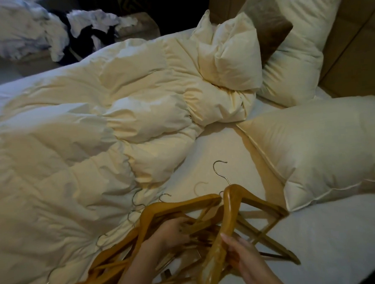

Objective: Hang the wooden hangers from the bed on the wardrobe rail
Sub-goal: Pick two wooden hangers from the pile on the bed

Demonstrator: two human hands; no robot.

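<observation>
Several wooden hangers (123, 260) with metal hooks lie in a heap on the white bed sheet (330, 238), near the bed's front edge. My right hand (242, 258) grips the arm of one wooden hanger (227, 218), lifted off the heap with its hook pointing up and away. Into the middle of the pile reaches my left hand (169, 231), fingers curled around the bars of other hangers. The wardrobe rail is out of view.
A rumpled cream duvet (90, 134) covers the left of the bed. Pillows (326, 147) lie at the right, more (230, 59) against the headboard. Crumpled white and dark clothes (46, 29) sit beyond the bed at the top left.
</observation>
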